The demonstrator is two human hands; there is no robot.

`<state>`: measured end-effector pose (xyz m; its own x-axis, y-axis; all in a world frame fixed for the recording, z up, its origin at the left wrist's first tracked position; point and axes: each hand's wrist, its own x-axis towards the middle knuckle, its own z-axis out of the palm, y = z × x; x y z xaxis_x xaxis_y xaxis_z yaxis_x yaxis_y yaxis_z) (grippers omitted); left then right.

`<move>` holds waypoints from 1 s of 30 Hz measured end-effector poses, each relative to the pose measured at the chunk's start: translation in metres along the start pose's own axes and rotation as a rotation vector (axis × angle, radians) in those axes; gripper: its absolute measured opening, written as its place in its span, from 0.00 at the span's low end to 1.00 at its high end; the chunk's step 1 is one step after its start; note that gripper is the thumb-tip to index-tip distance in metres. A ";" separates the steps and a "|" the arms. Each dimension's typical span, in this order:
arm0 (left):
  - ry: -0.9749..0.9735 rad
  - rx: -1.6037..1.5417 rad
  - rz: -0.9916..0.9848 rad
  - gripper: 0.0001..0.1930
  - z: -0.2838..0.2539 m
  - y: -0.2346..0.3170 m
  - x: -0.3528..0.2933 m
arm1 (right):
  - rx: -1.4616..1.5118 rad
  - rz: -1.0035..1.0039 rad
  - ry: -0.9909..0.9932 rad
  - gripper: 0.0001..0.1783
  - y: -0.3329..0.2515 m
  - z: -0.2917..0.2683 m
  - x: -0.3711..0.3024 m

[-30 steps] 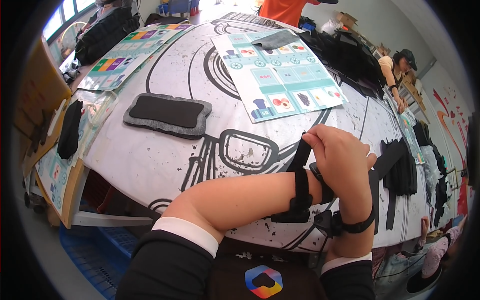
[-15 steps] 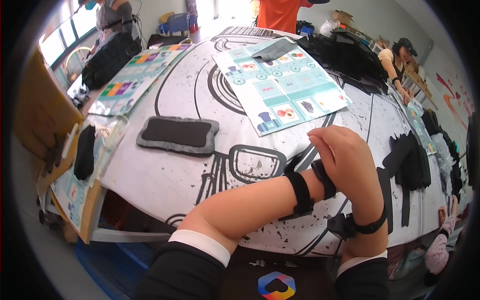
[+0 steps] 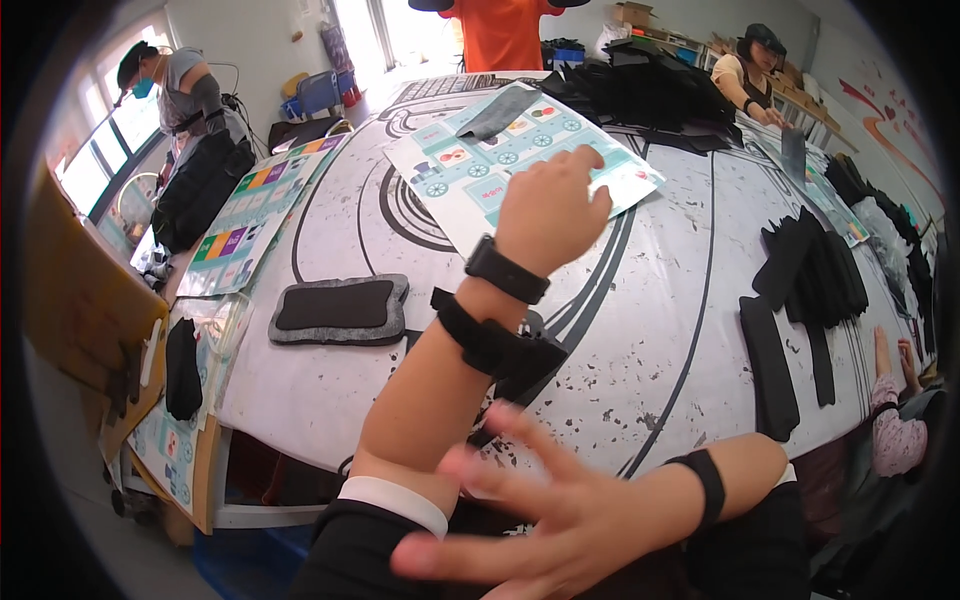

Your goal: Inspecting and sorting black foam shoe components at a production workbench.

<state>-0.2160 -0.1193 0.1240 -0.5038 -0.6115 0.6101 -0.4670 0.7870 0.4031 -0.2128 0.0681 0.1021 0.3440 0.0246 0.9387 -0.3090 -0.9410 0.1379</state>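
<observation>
My left hand (image 3: 555, 210) reaches out over a printed picture sheet (image 3: 470, 165), its fingers loosely bent and apart, with nothing seen in them. Whether it touches the sheet I cannot tell. Close to my body, my right hand (image 3: 560, 515) has its fingers spread beside my left forearm, slightly blurred and holding nothing. A grey cloth strip (image 3: 498, 112) lies on the sheet's far part. To the left of my left forearm, a grey pad with a dark centre panel (image 3: 335, 305) rests flat on the white table cover (image 3: 610, 400).
Black strips (image 3: 815, 270) lie at the right, with a single dark strip (image 3: 768, 370) nearer. A large black pile (image 3: 650, 95) is at the back. Another sheet (image 3: 230, 245) and a black bundle (image 3: 182, 370) lie left. Other people (image 3: 505, 35) are around the table.
My left hand has moved forward over the picture sheet. My right hand, formerly raised and bent beside the left wrist, has dropped toward my body with fingers spread. The view has shifted.
</observation>
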 end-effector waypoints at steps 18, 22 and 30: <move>0.069 -0.254 -0.131 0.19 -0.047 0.015 -0.001 | 0.129 0.020 -0.357 0.06 0.006 -0.091 0.039; 0.005 -0.163 -0.139 0.15 -0.027 0.011 0.002 | -0.238 0.408 -0.395 0.26 0.024 -0.046 0.012; 0.041 -0.149 -0.132 0.17 0.008 -0.004 -0.002 | -0.346 0.526 -0.377 0.25 0.058 -0.021 -0.029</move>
<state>-0.2188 -0.1220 0.1160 -0.4137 -0.7085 0.5717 -0.4128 0.7057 0.5758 -0.2587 0.0201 0.0898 0.3351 -0.5774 0.7445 -0.7584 -0.6342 -0.1506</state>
